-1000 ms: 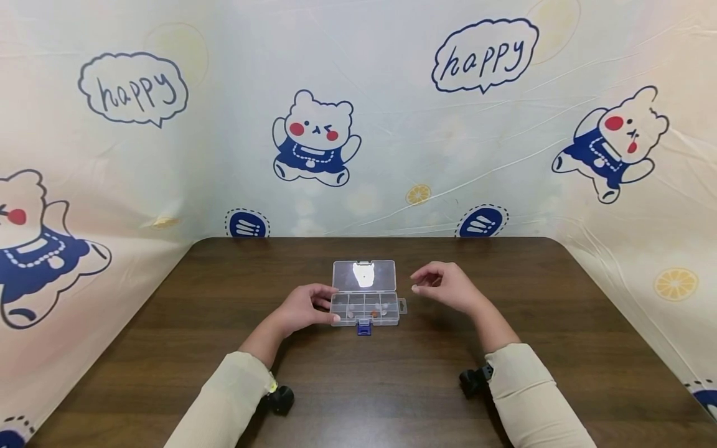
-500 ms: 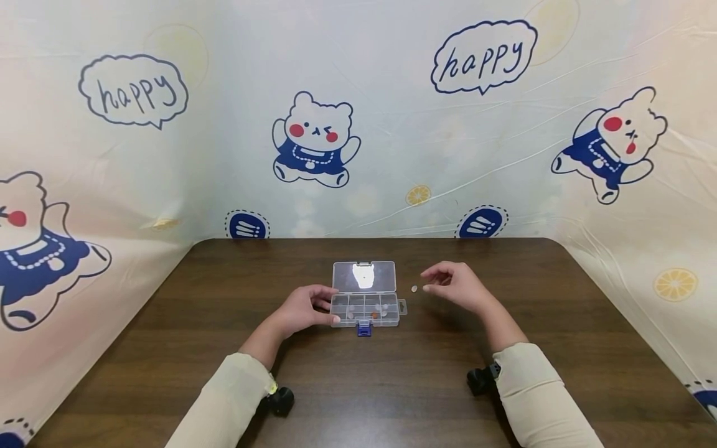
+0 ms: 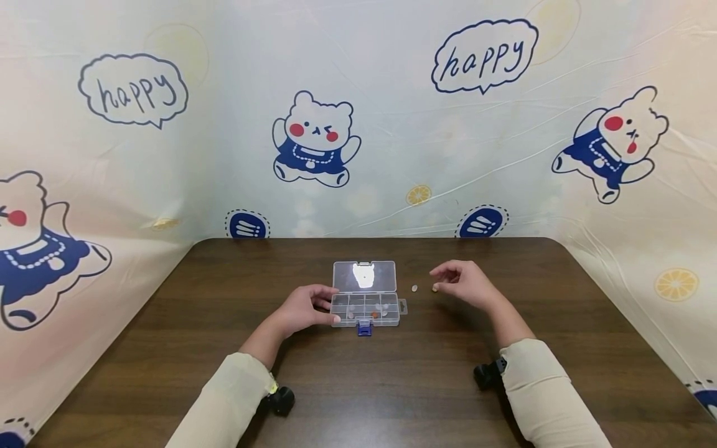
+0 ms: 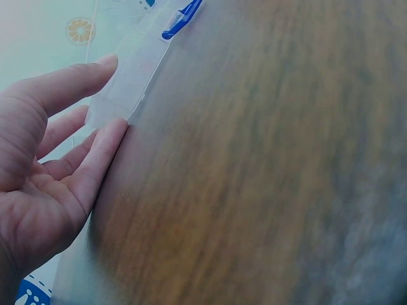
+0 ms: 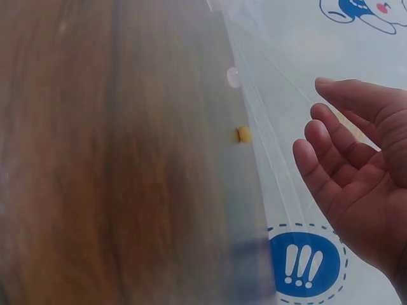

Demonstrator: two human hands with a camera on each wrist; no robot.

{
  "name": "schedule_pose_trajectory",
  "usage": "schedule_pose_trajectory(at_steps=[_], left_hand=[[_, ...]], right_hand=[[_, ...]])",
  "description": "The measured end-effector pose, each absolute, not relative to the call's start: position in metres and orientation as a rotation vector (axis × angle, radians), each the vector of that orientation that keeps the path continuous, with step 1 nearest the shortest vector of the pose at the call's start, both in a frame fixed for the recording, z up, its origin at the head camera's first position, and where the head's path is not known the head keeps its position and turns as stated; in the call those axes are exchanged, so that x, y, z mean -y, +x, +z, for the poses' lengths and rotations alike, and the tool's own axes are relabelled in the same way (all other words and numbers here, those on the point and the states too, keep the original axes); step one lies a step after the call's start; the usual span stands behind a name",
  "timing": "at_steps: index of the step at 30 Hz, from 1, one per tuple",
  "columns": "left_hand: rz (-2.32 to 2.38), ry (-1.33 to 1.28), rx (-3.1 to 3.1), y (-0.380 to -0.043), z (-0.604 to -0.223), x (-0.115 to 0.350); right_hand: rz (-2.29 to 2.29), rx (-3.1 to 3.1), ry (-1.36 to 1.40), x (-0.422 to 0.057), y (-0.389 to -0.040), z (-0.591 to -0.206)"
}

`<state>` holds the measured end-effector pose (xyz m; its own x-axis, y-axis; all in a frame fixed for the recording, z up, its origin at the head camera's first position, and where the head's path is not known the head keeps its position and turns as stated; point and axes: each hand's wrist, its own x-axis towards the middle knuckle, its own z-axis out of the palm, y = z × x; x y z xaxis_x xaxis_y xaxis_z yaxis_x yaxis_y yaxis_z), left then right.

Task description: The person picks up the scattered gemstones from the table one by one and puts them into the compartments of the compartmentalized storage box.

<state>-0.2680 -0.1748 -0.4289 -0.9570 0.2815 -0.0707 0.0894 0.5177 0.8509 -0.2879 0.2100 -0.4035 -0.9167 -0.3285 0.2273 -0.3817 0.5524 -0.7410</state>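
A clear plastic compartment box [image 3: 356,300] sits on the table with its lid [image 3: 343,274] raised back and its blue latch [image 3: 364,330] folded down at the front. Several small white pieces and an orange piece [image 3: 374,315] lie in its compartments. My left hand [image 3: 302,307] holds the box's left end, thumb at the front corner and fingers behind. To the right of the box lie a small whitish oval piece [image 5: 234,77] and a small yellow piece [image 5: 244,134]. Over the yellow piece hovers my right hand [image 3: 463,284], its fingers loosely bent and holding nothing.
The brown wooden table [image 3: 358,379] reaches back to a printed cloth [image 3: 392,124] with bears and lettering. A clear hang tab [image 3: 403,306] sticks out from the box's right side. Each wrist carries a small black camera [image 3: 281,401].
The right hand has let go of the whitish piece beside the box and shifted right to the yellow piece, which now shows at its thumb tip. The left hand and box stay put.
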Motion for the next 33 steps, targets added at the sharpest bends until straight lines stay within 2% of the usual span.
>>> schedule_pose_trajectory(at_steps=[33], left_hand=[[1.407, 0.327, -2.565, -0.270, -0.427, 0.174]], right_hand=[[1.308, 2.974, 0.564, -0.220, -0.318, -0.421]])
